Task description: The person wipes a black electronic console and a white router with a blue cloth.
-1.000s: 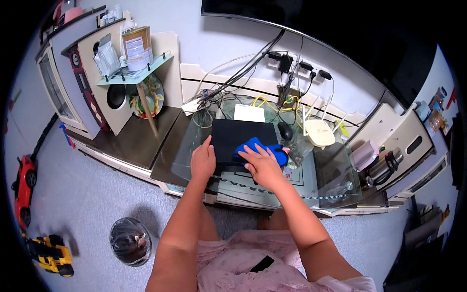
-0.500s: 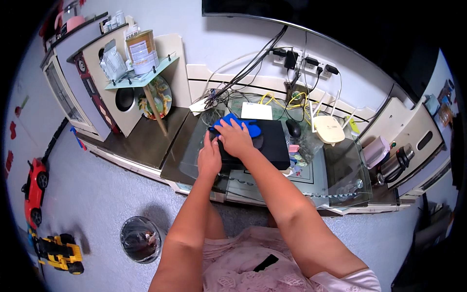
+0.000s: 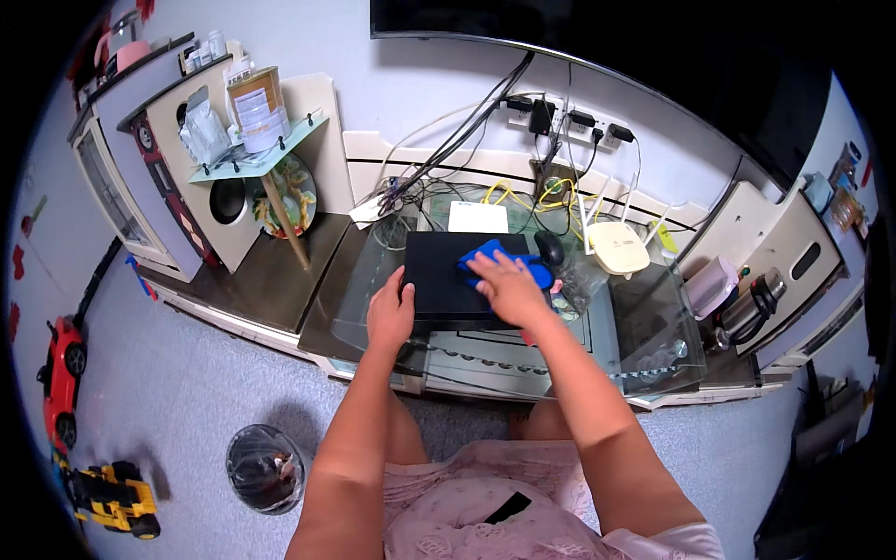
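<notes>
"Over the left half of the glass-topped counter (image 3: 644, 327), how do the person's hands sit?"

"Both forearms reach up across the front edge. The left hand (image 3: 390, 311) is at the left side of a flat black box (image 3: 439, 285), fingers along its edge and thumb near its front corner; I can't tell whether they grip. The right hand (image 3: 509, 291) lies palm down, its fingers spread and fairly straight over a blue cloth (image 3: 535, 272) on the box's right part."

"What else is on the counter?"

"Toward the back edge, a white box (image 3: 478, 217) stands behind the black one among tangled cables. A black mouse (image 3: 549, 247) lies just beside the black box's back right corner, with a cream router (image 3: 619, 249) farther right. Near the right end are a lilac jug (image 3: 709, 285) and a steel flask (image 3: 751, 308)."

"And the room?"

"Plugs fill much of a socket strip (image 3: 551, 117) under a dark television (image 3: 597, 47). On the floor, left of the person, stand a lined bin (image 3: 266, 469), a red toy car (image 3: 63, 383) and a yellow toy truck (image 3: 117, 499)."

"Any change?"

"Half a second ago the right hand and cloth were at the box's back left, close by the left hand. Now they're over on its right, roughly where they were a second ago, and the hands are apart."
</notes>
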`<state>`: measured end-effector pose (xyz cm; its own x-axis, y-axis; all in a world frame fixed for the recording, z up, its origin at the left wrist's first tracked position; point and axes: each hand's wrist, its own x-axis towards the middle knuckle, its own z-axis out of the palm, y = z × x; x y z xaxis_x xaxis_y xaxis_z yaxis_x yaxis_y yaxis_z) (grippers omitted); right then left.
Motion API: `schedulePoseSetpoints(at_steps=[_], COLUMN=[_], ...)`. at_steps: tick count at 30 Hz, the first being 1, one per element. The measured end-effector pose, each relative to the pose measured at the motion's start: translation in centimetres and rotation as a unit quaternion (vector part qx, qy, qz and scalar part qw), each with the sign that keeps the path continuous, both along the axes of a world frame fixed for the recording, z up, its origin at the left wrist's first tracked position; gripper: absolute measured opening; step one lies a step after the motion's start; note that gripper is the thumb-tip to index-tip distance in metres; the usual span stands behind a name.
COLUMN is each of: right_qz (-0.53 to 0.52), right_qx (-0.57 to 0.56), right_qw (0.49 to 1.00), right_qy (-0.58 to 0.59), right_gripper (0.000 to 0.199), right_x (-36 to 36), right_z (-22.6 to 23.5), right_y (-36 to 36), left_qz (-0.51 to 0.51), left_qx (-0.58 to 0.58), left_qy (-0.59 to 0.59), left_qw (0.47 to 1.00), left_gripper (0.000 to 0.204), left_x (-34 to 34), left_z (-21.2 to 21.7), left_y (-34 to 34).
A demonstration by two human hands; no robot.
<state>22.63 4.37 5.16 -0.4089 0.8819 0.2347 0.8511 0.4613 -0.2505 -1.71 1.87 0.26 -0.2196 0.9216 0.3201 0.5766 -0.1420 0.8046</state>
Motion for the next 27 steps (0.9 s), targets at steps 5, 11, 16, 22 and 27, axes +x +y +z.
schedulePoseSetpoints(at_steps=[5, 11, 16, 22, 27], right_qz=[-0.101, -0.148, -0.085, -0.028, -0.012], right_qx=[0.029, 0.03, 0.085, 0.083, 0.037], right_qw=[0.994, 0.988, 0.992, 0.996, 0.999], right_qy=[-0.003, -0.04, -0.025, 0.008, 0.035], right_gripper=[0.046, 0.047, 0.045, 0.042, 0.041], right_x=[2.1, 0.7, 1.9, 2.1, 2.9], right_z=[-0.6, -0.2, -1.4, -0.6, 0.1], right_y=[6.1, 6.1, 1.3, -6.0, -4.0], left_qz=[-0.009, 0.002, 0.001, 0.012, 0.001], left_qx=[-0.002, 0.01, 0.0, 0.005, -0.003], left_qy=[-0.015, -0.01, -0.012, 0.0, -0.006], left_qw=[1.0, 1.0, 1.0, 1.0, 1.0], left_gripper=[0.041, 0.041, 0.041, 0.043, 0.043], left_x=[0.3, 0.4, 0.6, 0.3, 0.3], left_z=[0.3, 0.6, 0.4, -0.2, -0.1], left_y=[0.3, 0.2, 0.4, 0.1, 0.1])
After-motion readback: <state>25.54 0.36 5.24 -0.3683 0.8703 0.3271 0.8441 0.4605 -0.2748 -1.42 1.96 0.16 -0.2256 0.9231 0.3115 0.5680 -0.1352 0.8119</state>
